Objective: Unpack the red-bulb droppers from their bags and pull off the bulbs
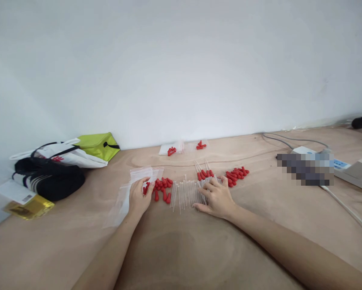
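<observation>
A row of clear glass dropper tubes (185, 193) lies on the wooden table (183, 249) in front of me. My right hand (217, 198) rests on the right end of the row, fingers curled over the tubes. My left hand (139, 196) lies on clear plastic zip bags (123, 199), its fingertips touching a pile of red rubber bulbs (162, 187). A second pile of red bulbs (236, 175) lies to the right. Three assembled droppers with red bulbs (204, 171) lie just behind the tubes.
Two filled bags of red bulbs (185, 148) lie by the white wall. Black, white and green bags (60, 163) sit at the left with a yellow packet (29, 207). A power strip (338, 163), cables (346, 209) and a blurred object (304, 167) are at the right.
</observation>
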`<state>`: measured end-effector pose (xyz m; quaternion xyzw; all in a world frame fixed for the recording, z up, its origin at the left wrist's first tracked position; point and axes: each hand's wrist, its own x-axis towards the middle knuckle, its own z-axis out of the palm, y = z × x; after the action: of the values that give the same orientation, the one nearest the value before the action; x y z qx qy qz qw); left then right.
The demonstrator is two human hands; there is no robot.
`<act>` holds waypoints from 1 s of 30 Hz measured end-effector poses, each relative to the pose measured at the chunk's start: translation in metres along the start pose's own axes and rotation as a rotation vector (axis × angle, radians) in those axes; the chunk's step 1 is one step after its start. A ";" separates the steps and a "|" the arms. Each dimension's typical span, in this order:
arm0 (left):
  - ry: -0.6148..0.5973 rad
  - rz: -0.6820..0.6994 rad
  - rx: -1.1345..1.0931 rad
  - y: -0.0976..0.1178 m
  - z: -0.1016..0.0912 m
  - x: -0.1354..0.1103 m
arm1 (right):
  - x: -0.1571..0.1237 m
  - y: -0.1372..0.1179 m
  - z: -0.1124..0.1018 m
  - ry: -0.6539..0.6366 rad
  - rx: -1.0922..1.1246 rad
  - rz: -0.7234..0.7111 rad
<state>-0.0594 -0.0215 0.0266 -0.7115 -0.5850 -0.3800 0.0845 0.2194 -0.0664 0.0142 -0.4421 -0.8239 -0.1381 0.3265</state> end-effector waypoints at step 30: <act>-0.543 -0.237 0.170 0.134 0.087 0.060 | -0.013 0.037 -0.006 0.199 0.104 0.333</act>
<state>0.1010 0.0334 0.0474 -0.7044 -0.6947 -0.1327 -0.0606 0.2570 -0.0571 0.0074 -0.5388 -0.7091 -0.0826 0.4472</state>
